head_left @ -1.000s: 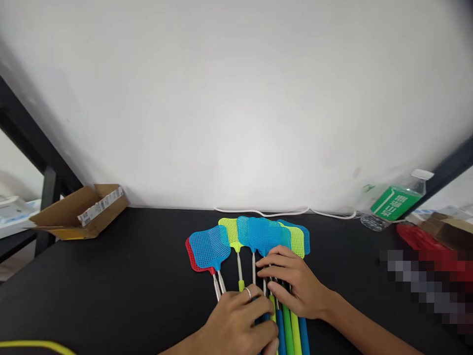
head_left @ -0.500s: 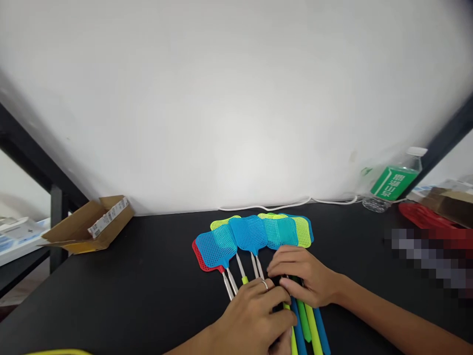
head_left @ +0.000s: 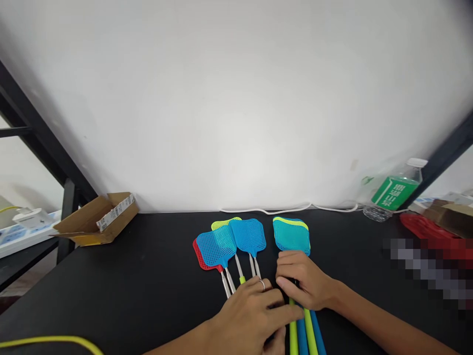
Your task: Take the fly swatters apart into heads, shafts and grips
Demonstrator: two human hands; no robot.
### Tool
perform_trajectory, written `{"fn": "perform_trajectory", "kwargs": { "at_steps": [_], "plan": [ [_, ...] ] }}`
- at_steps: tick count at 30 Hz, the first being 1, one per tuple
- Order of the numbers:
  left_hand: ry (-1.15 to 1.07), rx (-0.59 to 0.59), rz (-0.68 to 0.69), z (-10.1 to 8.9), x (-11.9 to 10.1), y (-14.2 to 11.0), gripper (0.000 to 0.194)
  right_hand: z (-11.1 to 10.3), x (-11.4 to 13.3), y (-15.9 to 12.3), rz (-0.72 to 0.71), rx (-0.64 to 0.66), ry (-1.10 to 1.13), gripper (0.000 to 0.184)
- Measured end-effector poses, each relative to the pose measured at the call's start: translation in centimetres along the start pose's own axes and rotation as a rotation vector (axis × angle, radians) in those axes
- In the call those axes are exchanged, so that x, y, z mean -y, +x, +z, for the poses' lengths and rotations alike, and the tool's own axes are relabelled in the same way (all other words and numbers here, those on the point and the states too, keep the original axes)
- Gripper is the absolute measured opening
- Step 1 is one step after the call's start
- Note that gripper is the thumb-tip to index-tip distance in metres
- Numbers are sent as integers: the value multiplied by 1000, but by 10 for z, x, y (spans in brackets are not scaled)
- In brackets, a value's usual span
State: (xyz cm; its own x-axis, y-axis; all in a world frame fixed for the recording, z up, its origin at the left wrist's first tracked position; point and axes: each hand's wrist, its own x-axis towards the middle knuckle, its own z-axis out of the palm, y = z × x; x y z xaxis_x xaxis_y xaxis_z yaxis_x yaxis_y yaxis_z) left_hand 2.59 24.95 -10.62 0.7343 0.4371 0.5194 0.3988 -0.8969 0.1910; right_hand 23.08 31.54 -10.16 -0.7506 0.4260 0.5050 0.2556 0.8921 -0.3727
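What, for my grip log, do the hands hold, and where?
Right hand grips bundled fly swatters by their shafts; what the left hand holds is unclear.

Green bottle label (head_left: 394, 193), characters unreadable

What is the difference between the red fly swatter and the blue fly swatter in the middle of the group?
The red fly swatter is red, while the middle blue fly swatter is blue. The red one lies mostly under another blue swatter, so only a strip of its head shows; the middle blue one shows its whole head. Both have perforated plastic heads and lie flat on the black table.
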Motion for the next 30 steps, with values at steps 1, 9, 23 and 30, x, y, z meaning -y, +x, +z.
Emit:
{"fn": "perform_trajectory", "kwargs": {
  "at_steps": [1, 9, 23, 30],
  "plan": [
    [-1, -8, 6, -1, -1, 0, 40, 0, 1, 0, -5, -27, 3, 28],
    [-8, 15, -37, -6, -3, -1, 21, -4, 0, 1, -54, -203, -81, 23],
    [31, 9, -204, -18, 2, 7, 3, -2, -1, -4, 143, -141, -233, 41],
    [92, -45, -262, -14, 12, 5, 18, -4, -4, -2, 202, -200, -170, 31]
  ]
}}
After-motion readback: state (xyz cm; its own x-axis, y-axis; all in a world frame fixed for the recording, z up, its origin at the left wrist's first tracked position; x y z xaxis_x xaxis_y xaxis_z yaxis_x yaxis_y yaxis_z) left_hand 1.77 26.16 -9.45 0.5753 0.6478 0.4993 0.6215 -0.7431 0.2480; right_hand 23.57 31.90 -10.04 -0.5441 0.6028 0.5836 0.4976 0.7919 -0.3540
